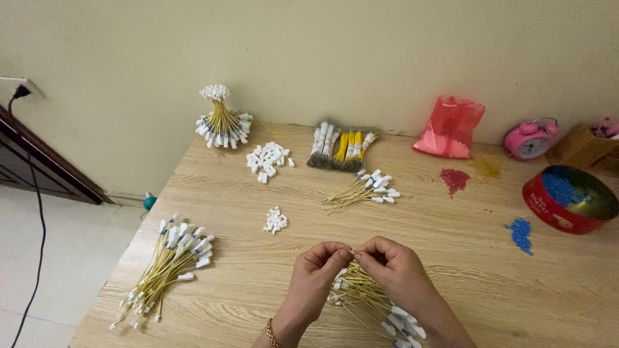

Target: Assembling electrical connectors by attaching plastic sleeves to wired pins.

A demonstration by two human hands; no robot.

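Soft, even indoor light fills the scene, casting only faint shadows beneath the hands and on the wooden table (451, 258), with mild wide-angle bending at the edges, slight softness overall and no glare.

- A plain cream wall (322, 45) fills the upper half of the view, evenly lit, with no window in sight.
- A light wooden table (464, 270) with visible grain stands against that wall.
- Left of the table lies a pale tiled floor (58, 251), its grout lines faint.
- A dark brown piece of furniture (39, 161) juts in from the left edge; only its slanted edge shows.
- A white wall socket (16, 85) sits high on the left with a black plug in it.
- A black cable (39, 232) hangs from the plug and trails down across the floor.
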